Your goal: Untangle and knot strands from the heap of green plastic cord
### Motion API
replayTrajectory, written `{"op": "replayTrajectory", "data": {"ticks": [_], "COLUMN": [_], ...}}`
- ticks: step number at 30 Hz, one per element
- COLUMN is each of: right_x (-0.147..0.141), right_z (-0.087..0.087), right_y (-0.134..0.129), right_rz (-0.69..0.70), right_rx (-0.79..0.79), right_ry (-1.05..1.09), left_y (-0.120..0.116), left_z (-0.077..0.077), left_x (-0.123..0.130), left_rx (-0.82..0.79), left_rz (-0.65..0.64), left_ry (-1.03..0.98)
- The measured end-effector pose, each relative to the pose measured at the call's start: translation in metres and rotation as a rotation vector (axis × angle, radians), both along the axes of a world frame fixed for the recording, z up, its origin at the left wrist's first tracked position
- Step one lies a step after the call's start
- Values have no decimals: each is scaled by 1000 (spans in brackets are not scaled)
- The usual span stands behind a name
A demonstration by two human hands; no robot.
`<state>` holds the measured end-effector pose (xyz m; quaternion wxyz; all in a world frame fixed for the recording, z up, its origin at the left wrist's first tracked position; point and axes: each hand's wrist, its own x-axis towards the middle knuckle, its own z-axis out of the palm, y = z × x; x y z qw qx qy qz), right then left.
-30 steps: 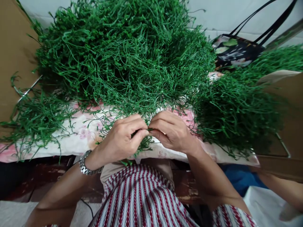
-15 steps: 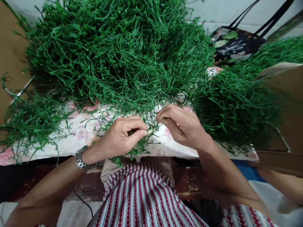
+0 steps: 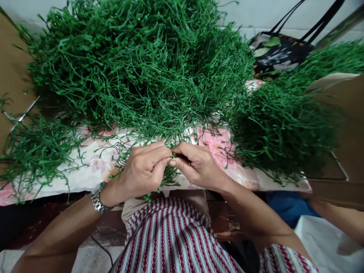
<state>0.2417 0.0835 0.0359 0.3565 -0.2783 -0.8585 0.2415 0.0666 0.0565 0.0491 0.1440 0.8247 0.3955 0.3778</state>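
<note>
My left hand, with a metal watch on the wrist, is closed in a pinch over the near part of the cloth. Green sprigs with thin stems and small tips stick out below and beside its fingers; they look like artificial plant stems. My right hand meets it fingertip to fingertip, thumb and forefinger pinched at the same green stem. The exact joint between the fingers is mostly hidden. Just beyond both hands rises a large heap of the same green sprigs.
A floral cloth covers the table. Smaller sprig piles lie at left and right. Cardboard stands at the right, a black floral bag behind. Another person's arm shows at lower right.
My right hand has moved left and down, from apart to touching my left fingertips. A pink flower on the cloth is now uncovered. My left hand has shifted slightly.
</note>
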Motion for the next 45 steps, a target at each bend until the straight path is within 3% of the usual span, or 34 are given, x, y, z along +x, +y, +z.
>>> {"op": "replayTrajectory", "data": {"ticks": [3,6,9,16,24,27,32,35,37,41,45], "right_x": [8,13,16,18,22,32,45,39,28,2,-9], "right_z": [0,2,6,18,30,33,26,18,13,4,-5], "right_y": [4,7,7,9,9,13,20,17,13,7,4], "right_rz": [117,171,184,346,437,308,-126,-372,-322,21,54], "right_rx": [103,149,160,113,96,144,148,93,32,-140,-147], "right_ry": [-156,-240,-285,-446,-522,-437,-167,-2,38,85,149], "left_y": [0,1,1,-2,5,9,9,9,8,7,4], "left_z": [-1,-1,0,10,15,13,4,0,0,1,1], "left_x": [-3,-4,-5,-5,-10,-14,-17,-17,-15,-11,-8], "left_rx": [67,9,-6,1,-207,-326,-434,-511,-543,-497,-471], "left_rz": [-95,-125,-136,-307,-441,-322,87,93,56,51,49], "left_ry": [174,189,194,403,280,56,-336,-455,-455,-427,-411]}}
